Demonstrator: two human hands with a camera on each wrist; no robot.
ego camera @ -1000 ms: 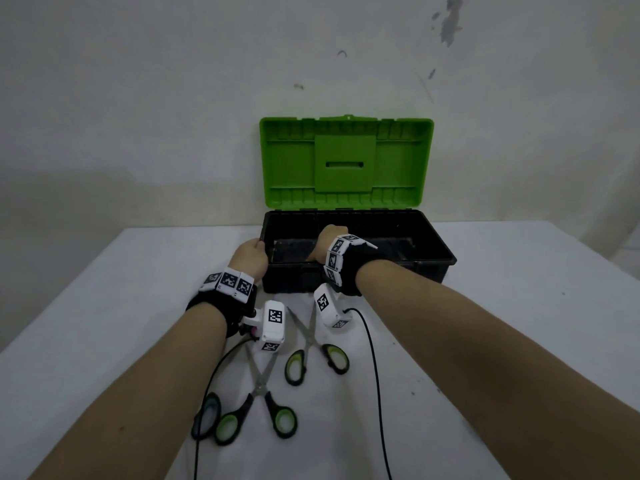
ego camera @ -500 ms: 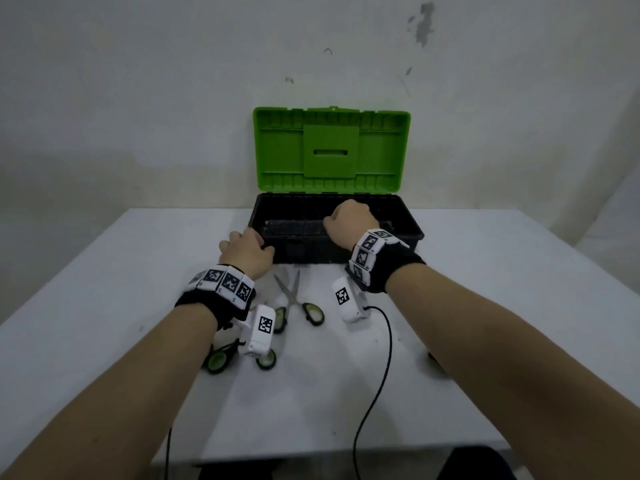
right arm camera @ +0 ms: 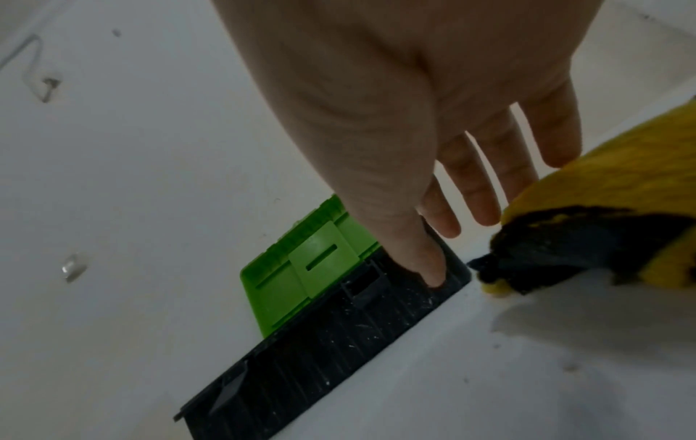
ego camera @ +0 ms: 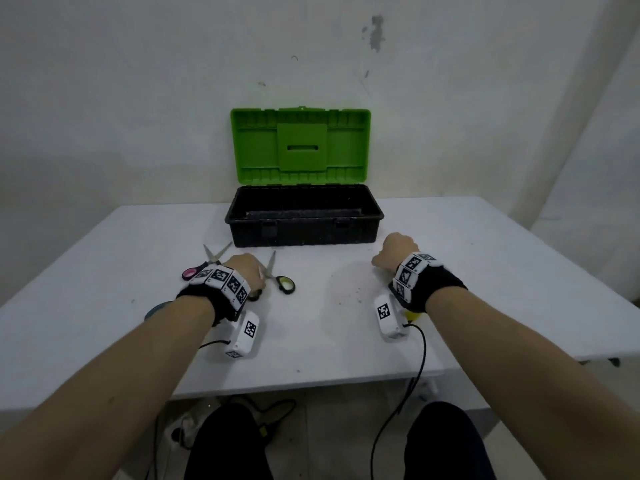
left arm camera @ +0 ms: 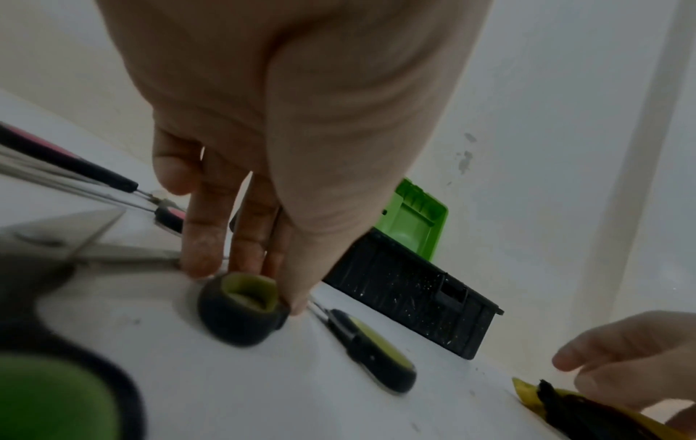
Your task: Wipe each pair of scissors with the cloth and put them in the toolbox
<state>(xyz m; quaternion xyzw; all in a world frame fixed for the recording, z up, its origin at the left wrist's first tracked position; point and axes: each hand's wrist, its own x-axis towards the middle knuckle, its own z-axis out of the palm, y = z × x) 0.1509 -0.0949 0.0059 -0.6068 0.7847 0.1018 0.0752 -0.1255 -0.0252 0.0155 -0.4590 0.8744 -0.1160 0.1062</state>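
Note:
An open toolbox (ego camera: 304, 233), black with a raised green lid (ego camera: 301, 147), stands at the back of the white table (ego camera: 329, 358). In front of it lie green-handled scissors (ego camera: 284, 284) with their handles spread. My left hand (ego camera: 242, 270) is down on them. In the left wrist view its thumb and fingers (left arm camera: 199, 256) pinch the near handle loop (left arm camera: 241, 309), while the other handle (left arm camera: 373, 354) lies flat. My right hand (ego camera: 394, 251) hovers open, fingers (right arm camera: 478, 193) straight, just beside a yellow and black cloth (right arm camera: 610, 208).
Pink-handled scissors (ego camera: 204, 266) lie left of my left hand. Another green handle (left arm camera: 56, 396) with blades (left arm camera: 94, 247) sits close under the left wrist. Black cables (ego camera: 412, 375) hang over the near table edge. The wall stands right behind the toolbox.
Both hands have left the toolbox rim and drawn back toward me. The left came down onto the green-handled scissors. The right swung out to the cloth. The view has pulled back.

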